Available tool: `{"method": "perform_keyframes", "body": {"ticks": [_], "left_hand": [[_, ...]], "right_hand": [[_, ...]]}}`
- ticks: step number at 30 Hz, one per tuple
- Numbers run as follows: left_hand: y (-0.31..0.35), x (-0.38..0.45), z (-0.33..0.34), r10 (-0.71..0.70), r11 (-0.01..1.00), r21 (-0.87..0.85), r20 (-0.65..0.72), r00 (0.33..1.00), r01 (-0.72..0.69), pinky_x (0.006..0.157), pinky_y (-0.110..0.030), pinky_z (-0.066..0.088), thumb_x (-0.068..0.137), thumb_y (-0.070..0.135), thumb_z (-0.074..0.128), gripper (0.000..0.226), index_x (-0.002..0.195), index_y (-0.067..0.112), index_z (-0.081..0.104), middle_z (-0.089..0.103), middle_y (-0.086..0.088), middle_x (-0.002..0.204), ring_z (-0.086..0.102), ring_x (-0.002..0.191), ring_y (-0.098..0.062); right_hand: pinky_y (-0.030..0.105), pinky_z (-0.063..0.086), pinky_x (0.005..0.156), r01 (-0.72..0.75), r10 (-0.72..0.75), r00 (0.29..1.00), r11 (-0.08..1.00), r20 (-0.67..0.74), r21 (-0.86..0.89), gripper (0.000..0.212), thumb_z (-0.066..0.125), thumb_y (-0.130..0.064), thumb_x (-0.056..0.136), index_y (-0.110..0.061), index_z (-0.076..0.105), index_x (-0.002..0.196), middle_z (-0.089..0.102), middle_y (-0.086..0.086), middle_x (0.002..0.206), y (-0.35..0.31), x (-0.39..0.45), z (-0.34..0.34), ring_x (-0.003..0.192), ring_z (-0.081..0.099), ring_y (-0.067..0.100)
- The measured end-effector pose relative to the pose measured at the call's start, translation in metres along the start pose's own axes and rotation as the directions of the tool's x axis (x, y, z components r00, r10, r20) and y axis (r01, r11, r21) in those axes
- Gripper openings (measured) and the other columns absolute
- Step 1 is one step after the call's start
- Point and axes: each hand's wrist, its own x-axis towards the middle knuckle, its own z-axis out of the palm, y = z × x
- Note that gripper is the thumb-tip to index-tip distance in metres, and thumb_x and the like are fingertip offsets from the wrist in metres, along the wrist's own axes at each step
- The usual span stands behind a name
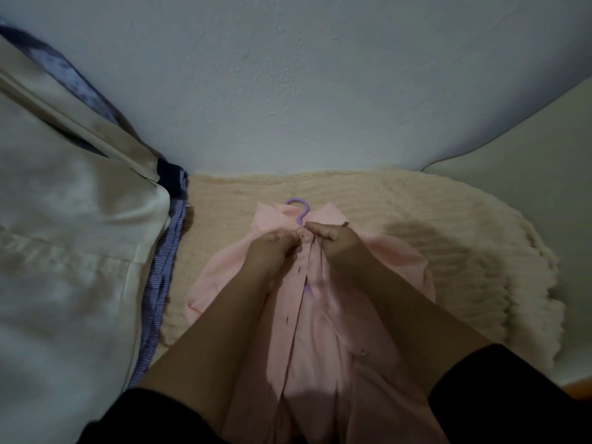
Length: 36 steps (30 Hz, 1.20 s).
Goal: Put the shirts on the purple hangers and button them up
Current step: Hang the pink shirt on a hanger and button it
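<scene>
- The pink shirt point(323, 315) lies flat on a cream knitted blanket point(448, 251), collar toward the far wall point(288, 91), tail running down to the person's lap.
- A purple hanger point(300, 209) sits inside it; the hook pokes out past the collar, and a sliver of purple shows through the open front lower down.
- The left hand point(275, 248) is up near the collar, its grip closed in a pinch on the left front edge of the shirt.
- The right hand point(336, 237) meets it just beside, fingers curled tight, its grip pinching the opposite edge at the top of the placket.
- The two hands are touching or nearly so; whether a button sits between the fingertips cannot be told.
- Below the hands the front hangs apart, buttonholes visible down one edge and a button on the other.
- To the left, a white garment point(64, 251) lies over a purple striped shirt point(163, 277), beside the blanket.
- Dark sleeves point(512, 395) cover both upper arms.
</scene>
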Motion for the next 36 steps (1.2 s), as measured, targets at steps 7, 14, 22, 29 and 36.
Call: {"method": "perform_keyframes", "body": {"ticks": [7,14,22,29,36], "left_hand": [[-0.036,-0.041,-0.007,0.212,0.933,0.315,-0.089,0.973,-0.174,0.051,-0.029,0.046,0.083,0.012,0.063,0.012,0.071,0.01,0.065,0.063,-0.004,0.059,0.053,0.051,-0.02],[-0.043,-0.05,0.0,0.28,0.723,0.668,-0.053,0.958,-0.175,0.076,-0.031,0.054,0.077,0.021,0.076,0.018,0.092,0.019,0.067,0.068,0.003,0.085,0.063,0.077,-0.013],[-0.024,-0.051,-0.016,0.252,0.757,0.638,-0.085,0.964,-0.141,0.061,-0.021,0.049,0.087,0.013,0.061,0.021,0.071,0.011,0.074,0.07,-0.003,0.065,0.063,0.06,-0.01],[-0.025,-0.047,-0.026,0.039,0.957,0.29,-0.169,0.985,0.012,0.073,-0.038,0.057,0.088,0.013,0.066,0.012,0.084,0.004,0.074,0.071,-0.022,0.081,0.06,0.067,-0.026],[-0.027,-0.043,-0.031,-0.01,0.975,0.219,-0.144,0.99,0.042,0.057,-0.021,0.052,0.086,0.014,0.068,0.013,0.087,0.002,0.075,0.07,-0.018,0.078,0.056,0.057,-0.018]], "right_hand": [[0.003,0.032,0.085,0.053,-0.074,0.969,0.994,-0.234,-0.097,0.036,0.045,-0.001,0.086,-0.009,0.068,0.114,0.065,0.005,0.119,0.006,-0.042,0.009,0.11,0.056,0.013],[0.013,0.051,0.074,-0.219,0.241,0.964,0.958,-0.11,0.183,0.029,0.049,-0.001,0.094,0.0,0.061,0.12,0.065,0.013,0.115,0.021,-0.065,0.03,0.083,0.065,0.015],[0.025,0.042,0.091,-0.103,0.084,0.993,0.965,-0.087,-0.243,0.032,0.049,-0.015,0.093,-0.007,0.063,0.12,0.064,0.009,0.12,0.022,-0.053,0.03,0.106,0.059,0.023],[0.027,0.042,0.068,-0.043,0.004,0.996,0.909,-0.095,-0.415,0.028,0.05,-0.03,0.093,-0.012,0.071,0.097,0.069,0.009,0.096,0.015,-0.041,0.039,0.083,0.061,0.025],[0.022,0.029,0.051,-0.124,0.071,0.989,0.876,-0.128,-0.467,0.022,0.05,-0.022,0.089,-0.011,0.068,0.083,0.068,0.004,0.087,0.008,-0.036,0.046,0.069,0.052,0.018]]}}
